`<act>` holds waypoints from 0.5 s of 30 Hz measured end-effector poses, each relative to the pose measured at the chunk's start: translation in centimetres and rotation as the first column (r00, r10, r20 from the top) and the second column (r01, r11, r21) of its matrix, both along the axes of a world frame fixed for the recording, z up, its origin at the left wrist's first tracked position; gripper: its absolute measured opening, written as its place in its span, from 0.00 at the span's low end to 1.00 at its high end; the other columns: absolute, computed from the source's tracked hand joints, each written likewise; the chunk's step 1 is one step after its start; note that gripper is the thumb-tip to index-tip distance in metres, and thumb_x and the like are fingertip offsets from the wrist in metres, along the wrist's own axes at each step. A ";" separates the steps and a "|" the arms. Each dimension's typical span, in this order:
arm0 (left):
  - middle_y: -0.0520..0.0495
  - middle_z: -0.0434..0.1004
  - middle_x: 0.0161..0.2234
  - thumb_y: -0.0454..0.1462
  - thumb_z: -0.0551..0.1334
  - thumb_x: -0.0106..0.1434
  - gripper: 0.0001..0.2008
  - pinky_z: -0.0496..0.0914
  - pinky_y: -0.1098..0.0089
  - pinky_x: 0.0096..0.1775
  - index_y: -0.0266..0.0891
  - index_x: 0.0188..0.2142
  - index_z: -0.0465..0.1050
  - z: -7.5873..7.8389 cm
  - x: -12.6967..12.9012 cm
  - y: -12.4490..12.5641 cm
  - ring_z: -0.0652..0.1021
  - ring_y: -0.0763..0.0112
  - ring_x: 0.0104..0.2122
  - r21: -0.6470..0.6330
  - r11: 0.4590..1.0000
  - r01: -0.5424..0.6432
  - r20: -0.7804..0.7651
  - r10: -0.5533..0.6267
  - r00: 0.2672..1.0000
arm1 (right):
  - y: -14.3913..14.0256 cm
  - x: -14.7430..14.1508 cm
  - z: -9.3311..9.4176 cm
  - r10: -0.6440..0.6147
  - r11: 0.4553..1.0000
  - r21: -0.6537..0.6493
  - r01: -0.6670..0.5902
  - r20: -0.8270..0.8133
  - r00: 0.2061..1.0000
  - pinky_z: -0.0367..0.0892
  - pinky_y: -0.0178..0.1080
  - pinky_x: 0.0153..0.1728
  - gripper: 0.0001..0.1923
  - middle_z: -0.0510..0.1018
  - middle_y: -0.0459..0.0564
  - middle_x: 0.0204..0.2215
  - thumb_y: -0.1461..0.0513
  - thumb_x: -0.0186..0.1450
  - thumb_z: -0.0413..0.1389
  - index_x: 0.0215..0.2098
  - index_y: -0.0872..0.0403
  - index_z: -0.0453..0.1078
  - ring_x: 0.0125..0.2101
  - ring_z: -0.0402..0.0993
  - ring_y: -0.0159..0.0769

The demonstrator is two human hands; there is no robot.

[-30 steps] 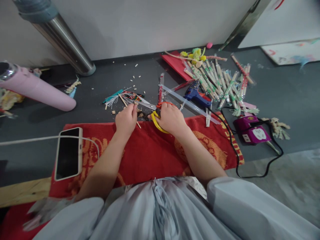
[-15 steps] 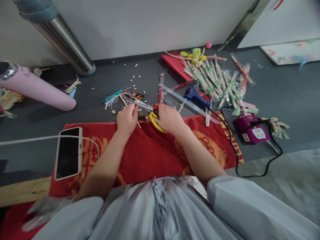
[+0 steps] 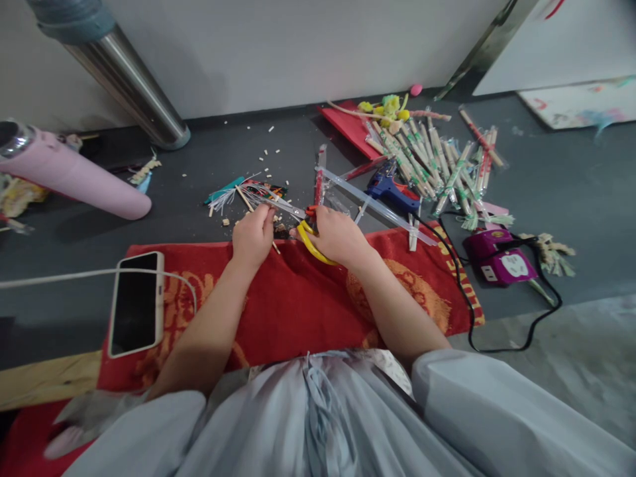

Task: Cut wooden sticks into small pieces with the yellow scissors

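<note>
My right hand [image 3: 338, 235] is closed round the yellow and orange handles of a pair of scissors [image 3: 312, 246], whose blades point left. My left hand [image 3: 252, 236] is closed in a pinch near the blade tips, on a thin wooden stick [image 3: 244, 199] whose ends show above and below the fingers. The exact meeting of blades and stick is hidden by my fingers. Just beyond lie white and teal strands [image 3: 226, 192] and small cut pieces [image 3: 265, 156] scattered over the dark table.
Farther right are a blue glue gun [image 3: 395, 192], clear glue sticks [image 3: 348, 189], a pile of wrapped sticks [image 3: 422, 156] and a purple box [image 3: 499, 257] with a black cord. A red towel [image 3: 293, 305] lies in front, with a phone [image 3: 136, 305]. Bottles [image 3: 84, 172] stand left.
The scissors have shifted very slightly in my right hand, their handles a little closer to the right. My left hand stays almost in place, and everything else is still.
</note>
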State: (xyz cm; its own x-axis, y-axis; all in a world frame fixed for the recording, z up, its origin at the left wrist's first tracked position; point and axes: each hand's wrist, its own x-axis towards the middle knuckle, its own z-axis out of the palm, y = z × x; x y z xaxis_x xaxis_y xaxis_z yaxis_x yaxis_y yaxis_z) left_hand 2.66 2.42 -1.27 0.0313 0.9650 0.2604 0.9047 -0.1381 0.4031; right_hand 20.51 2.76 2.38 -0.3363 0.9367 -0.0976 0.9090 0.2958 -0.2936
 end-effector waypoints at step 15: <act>0.42 0.77 0.32 0.45 0.41 0.68 0.23 0.65 0.69 0.35 0.39 0.39 0.71 -0.5 -0.6 0.3 0.75 0.67 0.33 -0.016 0.986 0.169 0.053 -0.168 0.984 | -0.3 0.4 0.6 0.044 0.999 0.010 -0.044 -0.010 0.999 0.63 0.44 0.44 0.38 0.75 0.64 0.43 0.38 0.63 0.40 0.45 0.63 0.66 0.45 0.72 0.50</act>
State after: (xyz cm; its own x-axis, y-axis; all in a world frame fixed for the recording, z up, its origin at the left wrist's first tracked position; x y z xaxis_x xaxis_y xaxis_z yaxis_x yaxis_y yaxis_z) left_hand 2.10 2.72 -1.81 0.1809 0.9522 0.2462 0.8475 -0.2779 0.4522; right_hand 20.86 2.50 2.98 -0.3783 0.9218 -0.0847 0.8919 0.3385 -0.2997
